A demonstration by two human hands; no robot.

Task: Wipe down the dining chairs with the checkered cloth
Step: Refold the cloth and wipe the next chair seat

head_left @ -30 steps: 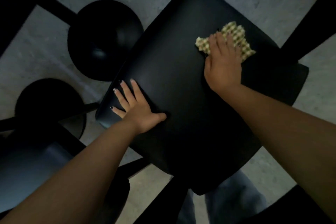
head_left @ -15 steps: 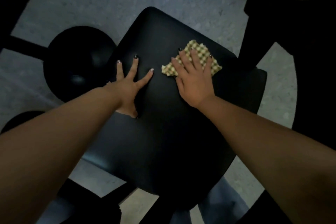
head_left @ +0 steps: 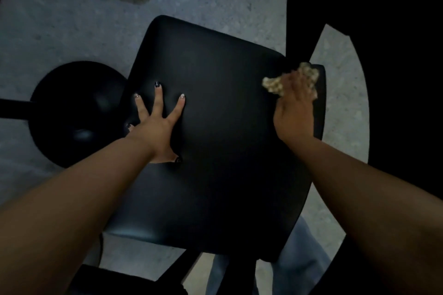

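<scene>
I see the cloth has swept across the seat since half a second ago: it was near the middle then, and now sits at the right edge, close to the far right corner. My right hand lies over it, fingers laid forward on the bunched fabric and pressing it to the seat; motion blur keeps me from telling whether the fingertips curl into the folds. My left hand has barely shifted. It rests flat near the left edge, fingers spread wide, holding nothing, steadying the chair. I judge this as one stroke of the wipe reaching its end, with the far strip now covered. The nearer part of the seat likely still needs passes. A round stool stands just left of the chair.
</scene>
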